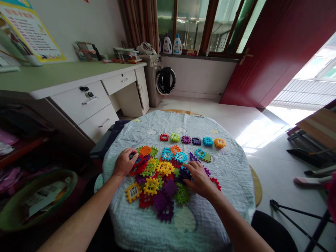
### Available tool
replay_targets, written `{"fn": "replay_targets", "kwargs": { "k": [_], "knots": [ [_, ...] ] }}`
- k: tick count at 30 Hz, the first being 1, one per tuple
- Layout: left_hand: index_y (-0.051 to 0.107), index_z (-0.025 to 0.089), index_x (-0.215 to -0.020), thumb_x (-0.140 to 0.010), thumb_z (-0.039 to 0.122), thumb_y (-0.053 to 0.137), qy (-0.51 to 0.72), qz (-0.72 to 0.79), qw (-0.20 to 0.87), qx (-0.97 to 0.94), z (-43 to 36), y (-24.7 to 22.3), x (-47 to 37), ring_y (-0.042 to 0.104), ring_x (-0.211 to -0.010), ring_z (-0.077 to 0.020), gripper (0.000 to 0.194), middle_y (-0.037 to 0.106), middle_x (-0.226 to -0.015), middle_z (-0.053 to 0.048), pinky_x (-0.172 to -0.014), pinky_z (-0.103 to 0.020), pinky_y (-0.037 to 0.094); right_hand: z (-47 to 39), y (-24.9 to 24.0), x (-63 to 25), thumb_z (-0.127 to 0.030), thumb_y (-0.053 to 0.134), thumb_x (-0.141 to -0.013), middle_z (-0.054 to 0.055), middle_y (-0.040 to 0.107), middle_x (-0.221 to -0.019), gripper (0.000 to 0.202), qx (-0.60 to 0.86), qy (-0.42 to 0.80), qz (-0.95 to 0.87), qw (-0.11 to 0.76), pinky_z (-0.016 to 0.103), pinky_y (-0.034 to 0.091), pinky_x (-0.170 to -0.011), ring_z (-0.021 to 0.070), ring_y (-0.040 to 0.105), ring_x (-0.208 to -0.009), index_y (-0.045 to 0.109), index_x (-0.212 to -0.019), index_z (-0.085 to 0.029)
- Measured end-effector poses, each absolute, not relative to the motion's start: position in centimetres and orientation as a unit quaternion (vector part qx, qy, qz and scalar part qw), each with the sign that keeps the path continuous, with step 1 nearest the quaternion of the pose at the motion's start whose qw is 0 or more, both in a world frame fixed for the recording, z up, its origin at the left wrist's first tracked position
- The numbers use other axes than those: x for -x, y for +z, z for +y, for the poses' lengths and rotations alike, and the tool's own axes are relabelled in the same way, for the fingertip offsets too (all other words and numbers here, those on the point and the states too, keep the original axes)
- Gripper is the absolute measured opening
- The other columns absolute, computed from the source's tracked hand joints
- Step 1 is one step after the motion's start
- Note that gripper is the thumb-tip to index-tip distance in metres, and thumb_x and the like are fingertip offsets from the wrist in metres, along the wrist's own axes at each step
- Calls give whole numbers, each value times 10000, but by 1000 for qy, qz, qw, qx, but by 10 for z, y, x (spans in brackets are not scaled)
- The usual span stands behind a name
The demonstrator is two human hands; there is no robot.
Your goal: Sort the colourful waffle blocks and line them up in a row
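Many flat toothed plastic pieces lie heaped on a round cloth-covered table (pixel 186 218), among them a yellow piece (pixel 151 186), a purple piece (pixel 170 188) and a green piece (pixel 182 194). My left hand (pixel 125 162) is at the heap's left edge, its fingers curled round a small dark piece (pixel 134 156). At the right side of the heap, my right hand (pixel 198 177) has its fingers bent over a dark blue piece (pixel 185 173), thumb and fingertips around it. Beyond the heap runs a row of single pieces, from a red one (pixel 164 137) to an orange one (pixel 219 142).
A green-topped desk (pixel 78 75) with drawers stands at the left, with a basket (pixel 70 175) below. Farther back are a washing machine (pixel 153 78) and a red door (pixel 262 52). Black tripod legs (pixel 291 210) stand at the right.
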State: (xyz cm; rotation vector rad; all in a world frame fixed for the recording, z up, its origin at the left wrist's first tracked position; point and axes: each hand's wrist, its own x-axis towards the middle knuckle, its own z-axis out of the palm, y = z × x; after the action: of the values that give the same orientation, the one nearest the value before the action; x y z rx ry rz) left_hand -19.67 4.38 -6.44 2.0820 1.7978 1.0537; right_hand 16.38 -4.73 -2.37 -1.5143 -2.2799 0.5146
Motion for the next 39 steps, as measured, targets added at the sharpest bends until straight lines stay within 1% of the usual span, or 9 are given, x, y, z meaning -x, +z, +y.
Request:
{"fn": "replay_targets", "kwargs": {
  "k": [3,6,11,16,21,29,34,37,39],
  "knots": [
    [601,213,-824,-818,419,483,359,607,95,-703,44,-66,198,614,-947,-235,237,668,-934,-82,-950,-388,466,-40,-21,-174,-307,648,-829,78,620,-1050,317,524,200,-799,217,399,441,-916,225,545,-986,639,-1133,-217],
    [602,209,-828,-813,420,489,362,606,95,-702,45,-67,198,616,-955,-242,240,669,-944,-89,-955,-398,466,-29,-22,-191,-318,556,-896,93,628,-1130,204,580,142,-765,242,452,397,-969,251,519,-1073,690,-1012,-218],
    [607,211,-821,-813,420,487,365,605,91,-702,45,-66,197,619,-964,-243,241,671,-942,-86,-959,-394,469,-15,-35,-211,-225,482,-888,82,553,-1363,269,668,58,-720,177,565,318,-1007,326,395,-1250,716,-1016,-260],
    [611,206,-808,-808,418,491,371,604,88,-699,45,-66,197,627,-957,-246,245,674,-934,-82,-959,-395,475,-12,-48,-207,-196,454,-879,71,612,-1306,325,657,68,-733,162,567,279,-1043,325,398,-1254,698,-1086,-251],
    [613,208,-813,-806,412,486,364,606,94,-701,44,-65,197,620,-958,-244,241,673,-937,-88,-960,-395,473,-14,-38,-200,-182,489,-849,53,633,-1273,330,641,61,-736,209,548,267,-1059,302,406,-1252,682,-1106,-258],
    [607,221,-807,-795,425,492,361,615,98,-694,44,-63,196,618,-957,-237,235,674,-933,-75,-966,-384,472,-37,-20,-197,-230,510,-871,96,646,-1164,281,572,138,-766,258,493,383,-1010,262,543,-1109,686,-1089,-239],
    [607,214,-804,-796,427,494,365,612,95,-695,45,-65,196,624,-957,-241,241,674,-939,-79,-963,-386,474,-41,-15,-194,-185,504,-865,91,627,-1137,279,533,188,-768,302,409,455,-957,220,579,-1060,658,-1094,-230],
    [609,213,-806,-795,427,496,365,610,91,-698,45,-66,197,627,-959,-246,242,673,-939,-82,-969,-393,472,-44,-11,-189,-185,519,-868,71,646,-1030,212,524,206,-776,284,382,470,-908,201,594,-962,658,-1022,-226],
    [608,216,-805,-794,426,498,363,609,91,-699,46,-66,197,628,-956,-245,238,674,-934,-79,-968,-393,473,-48,-10,-184,-212,590,-837,73,640,-1090,240,513,200,-795,254,403,448,-941,220,568,-1012,645,-1070,-231]
  ]
}}
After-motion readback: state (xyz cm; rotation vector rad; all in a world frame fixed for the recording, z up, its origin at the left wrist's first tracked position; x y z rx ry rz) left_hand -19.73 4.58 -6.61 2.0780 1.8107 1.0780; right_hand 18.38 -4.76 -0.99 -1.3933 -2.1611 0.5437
